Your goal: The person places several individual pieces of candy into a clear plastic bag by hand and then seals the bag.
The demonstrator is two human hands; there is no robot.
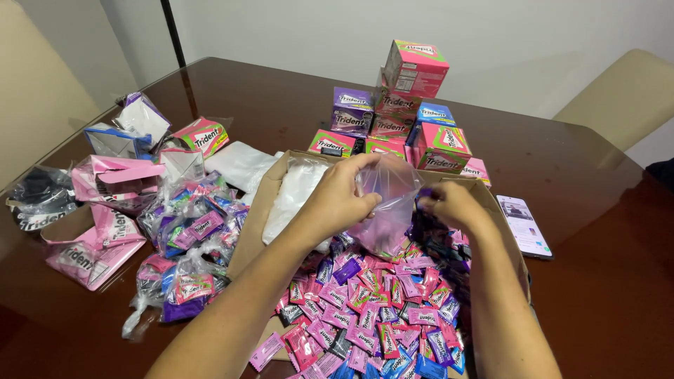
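Across the dark glossy desk [597,281] lies an open brown cardboard box [261,203], the landmark for everything else. Inside the box, toward the person, spreads a heap of small gum packets [372,309] in pink, purple, blue and dark wrappers. Beyond the box's far edge rises a stack of gum cartons [414,105], pink, purple and blue. Left of the box sit filled clear bags of packets [186,231], and farther left lie torn, emptied pink cartons [98,238]. At the box's far-left corner rests a pile of flat clear plastic bags [242,165]. Right of the box, a phone [524,226] lies face up on the desk.

Above the box's middle, the left hand [338,200] pinches the rim of a clear plastic bag [390,203], fingers clenched on the film, the bag hanging over the heap. The right hand [456,205] is just right of the bag, fingers curled at its edge; whether they grip anything cannot be told.
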